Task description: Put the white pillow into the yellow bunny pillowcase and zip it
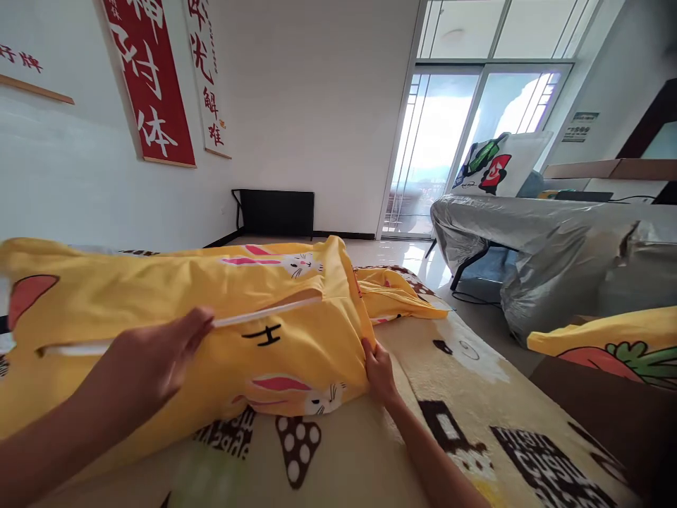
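A long, stuffed yellow pillow cover point(227, 367) with rabbit and carrot prints lies across the left and middle of the view. A long slit along its upper side shows a strip of white point(269, 310). My left hand point(151, 360) is over this slit, its thumb and fingers closed in a pinch at the edge; whether a zip pull is between them is hidden. My right hand point(379, 370) grips the right end of the cover at its seam, fingers partly behind the cloth.
A patterned cream blanket point(360, 451) lies under the pillow. More yellow cloth point(396, 293) is bunched beyond its right end, and another yellow piece point(624, 339) with a carrot print is at the right. A plastic-draped table point(560, 226) stands behind, near glass doors point(434, 148).
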Motion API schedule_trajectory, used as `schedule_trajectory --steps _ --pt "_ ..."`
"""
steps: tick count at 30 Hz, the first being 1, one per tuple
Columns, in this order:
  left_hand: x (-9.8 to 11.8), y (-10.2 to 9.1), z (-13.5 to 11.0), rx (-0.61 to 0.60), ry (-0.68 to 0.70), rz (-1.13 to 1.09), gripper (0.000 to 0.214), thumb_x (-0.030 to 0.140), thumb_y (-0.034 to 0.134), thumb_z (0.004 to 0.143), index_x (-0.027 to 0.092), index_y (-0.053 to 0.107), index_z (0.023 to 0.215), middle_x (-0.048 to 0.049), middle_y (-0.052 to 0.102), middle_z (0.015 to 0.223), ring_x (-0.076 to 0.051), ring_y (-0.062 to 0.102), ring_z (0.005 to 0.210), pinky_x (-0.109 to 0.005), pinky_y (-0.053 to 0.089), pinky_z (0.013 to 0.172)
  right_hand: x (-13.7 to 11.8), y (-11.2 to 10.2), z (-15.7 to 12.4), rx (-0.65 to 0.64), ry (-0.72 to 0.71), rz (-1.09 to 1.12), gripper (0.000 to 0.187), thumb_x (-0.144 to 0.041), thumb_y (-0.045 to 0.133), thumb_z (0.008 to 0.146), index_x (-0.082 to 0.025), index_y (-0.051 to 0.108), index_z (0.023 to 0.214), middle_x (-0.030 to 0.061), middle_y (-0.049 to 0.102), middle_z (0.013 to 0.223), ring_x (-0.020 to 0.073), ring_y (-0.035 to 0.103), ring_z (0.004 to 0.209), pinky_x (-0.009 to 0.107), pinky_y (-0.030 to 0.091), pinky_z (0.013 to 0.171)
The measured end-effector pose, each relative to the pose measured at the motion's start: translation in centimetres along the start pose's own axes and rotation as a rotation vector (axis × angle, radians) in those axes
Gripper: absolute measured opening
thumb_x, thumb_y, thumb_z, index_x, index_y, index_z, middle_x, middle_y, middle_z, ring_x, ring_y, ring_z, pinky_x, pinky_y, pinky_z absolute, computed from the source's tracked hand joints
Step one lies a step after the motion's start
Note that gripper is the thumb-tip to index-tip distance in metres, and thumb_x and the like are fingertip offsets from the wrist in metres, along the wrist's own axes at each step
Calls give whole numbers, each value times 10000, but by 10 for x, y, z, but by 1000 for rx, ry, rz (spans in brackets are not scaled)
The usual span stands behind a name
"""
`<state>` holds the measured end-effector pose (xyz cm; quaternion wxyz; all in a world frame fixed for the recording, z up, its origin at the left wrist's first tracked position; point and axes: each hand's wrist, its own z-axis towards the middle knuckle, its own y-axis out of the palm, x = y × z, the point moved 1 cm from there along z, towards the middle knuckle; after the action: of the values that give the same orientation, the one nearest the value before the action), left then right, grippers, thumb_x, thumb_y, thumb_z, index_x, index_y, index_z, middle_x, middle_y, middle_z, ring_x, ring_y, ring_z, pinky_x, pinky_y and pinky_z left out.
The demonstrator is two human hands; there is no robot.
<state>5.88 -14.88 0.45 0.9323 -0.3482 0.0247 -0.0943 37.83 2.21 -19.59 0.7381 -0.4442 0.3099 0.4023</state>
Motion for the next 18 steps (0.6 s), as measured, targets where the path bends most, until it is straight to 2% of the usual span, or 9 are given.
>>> schedule_trajectory --steps 3,6,9,11,13,14,16,18 --pt "1 10 43 203 -20 145 247 399 349 915 225 524 894 38 587 590 -116 508 478 -203 302 471 -18 5 -10 72 -14 51 605 -658 301 847 -144 567 667 50 579 607 150 474 571 260 375 547" --pt "-7 25 75 354 -63 210 262 339 348 933 172 547 958 -3 632 701 -109 504 549 -212 305 523 -32 -3 -5 27 -51 158 537 -631 407 830 -144 573 677 27 567 617 140 465 592 248 377 554" --pt "-17 38 89 491 -17 230 261 302 357 946 146 565 962 -18 643 719 -99 496 565 -212 313 537 -34 -30 11 23 3 314 495 -624 510 778 -143 585 688 22 568 619 147 472 593 252 380 530" --pt "-21 47 93 507 7 263 289 307 342 956 142 580 956 -28 643 727 -109 514 589 -223 313 536 -28 -56 25 2 102 407 487 -627 566 732 -142 608 746 34 599 656 162 504 600 265 403 537" --pt "-25 60 92 404 -8 293 333 321 310 963 151 596 977 -46 648 780 -138 566 676 -246 335 567 -15 -84 38 -99 226 444 489 -615 600 705 -143 630 831 49 633 701 184 550 626 279 430 564" --pt "-27 69 89 303 -5 301 351 319 293 963 160 604 997 -57 651 829 -159 589 742 -259 358 608 -7 -95 43 -150 280 411 492 -608 609 694 -143 638 851 53 642 704 192 566 633 281 435 567" --pt "-38 87 74 55 19 289 376 319 280 951 182 611 1065 -85 645 988 -205 603 897 -302 402 736 12 -112 50 -214 342 223 481 -599 601 681 -140 655 812 58 647 675 200 576 625 277 424 549" --pt "-62 102 44 -152 -6 256 415 355 284 928 203 577 1179 -107 578 1218 -246 569 1056 -374 403 882 29 -120 51 -237 334 -41 464 -593 557 686 -141 658 710 64 648 645 198 572 605 271 407 529"
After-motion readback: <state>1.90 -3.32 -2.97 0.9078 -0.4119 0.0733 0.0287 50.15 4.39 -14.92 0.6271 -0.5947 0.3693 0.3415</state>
